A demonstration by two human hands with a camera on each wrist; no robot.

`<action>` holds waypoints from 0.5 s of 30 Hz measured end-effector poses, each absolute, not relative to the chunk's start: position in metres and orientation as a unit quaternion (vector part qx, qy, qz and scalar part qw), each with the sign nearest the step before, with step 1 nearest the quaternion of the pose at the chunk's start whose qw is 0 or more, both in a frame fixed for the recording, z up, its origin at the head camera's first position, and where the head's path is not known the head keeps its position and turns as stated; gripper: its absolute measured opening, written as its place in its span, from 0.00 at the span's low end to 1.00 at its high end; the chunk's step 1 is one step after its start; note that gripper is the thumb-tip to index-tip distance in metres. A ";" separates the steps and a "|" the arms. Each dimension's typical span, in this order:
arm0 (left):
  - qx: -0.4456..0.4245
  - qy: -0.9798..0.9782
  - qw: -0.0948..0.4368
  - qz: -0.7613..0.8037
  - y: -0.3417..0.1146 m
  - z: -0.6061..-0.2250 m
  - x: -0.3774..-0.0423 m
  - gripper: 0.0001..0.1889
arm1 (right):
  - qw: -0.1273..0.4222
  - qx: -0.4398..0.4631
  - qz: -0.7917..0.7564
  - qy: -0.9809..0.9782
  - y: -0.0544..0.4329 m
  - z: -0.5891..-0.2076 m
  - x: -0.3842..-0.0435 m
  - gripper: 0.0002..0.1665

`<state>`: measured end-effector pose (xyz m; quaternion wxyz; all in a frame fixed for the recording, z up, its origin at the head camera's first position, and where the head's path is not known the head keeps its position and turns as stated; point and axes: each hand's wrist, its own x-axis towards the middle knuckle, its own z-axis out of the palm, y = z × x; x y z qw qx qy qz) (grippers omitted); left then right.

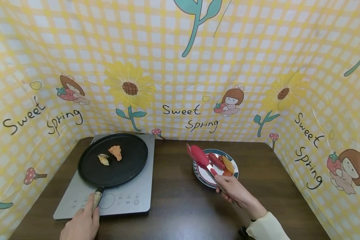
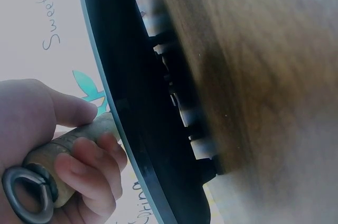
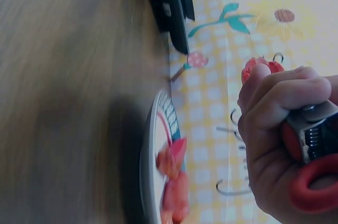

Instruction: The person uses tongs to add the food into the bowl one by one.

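My left hand (image 1: 81, 222) grips the wood-coloured handle (image 2: 68, 147) of a flat black frying pan (image 1: 123, 175); a metal ring shows at the handle's end in the left wrist view. On the pan lie a pale, shell-shaped piece of food (image 1: 103, 160) and a craggy golden-brown piece (image 1: 116, 152), close together. My right hand (image 1: 236, 190) holds red-tipped tongs (image 1: 199, 156) over the left part of a plate (image 1: 202, 179). I cannot tell whether anything is between the tong tips. A red sausage (image 1: 217, 161), a yellow piece (image 1: 227, 164) and an orange piece (image 1: 227, 173) sit on that plate.
Under the pan is a silver induction cooker (image 1: 142, 196) with touch controls along its front. It stands at the left of the dark wooden table (image 1: 174, 186). A yellow checked cloth (image 1: 180, 76) with printed flowers and lettering surrounds the back and sides.
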<state>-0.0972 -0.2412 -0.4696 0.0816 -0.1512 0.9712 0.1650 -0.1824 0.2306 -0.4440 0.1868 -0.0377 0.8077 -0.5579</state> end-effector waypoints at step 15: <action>-0.151 0.971 0.084 0.164 -0.240 -0.467 -0.097 0.29 | 0.234 -0.079 -0.571 0.783 0.173 -0.440 -0.193 0.30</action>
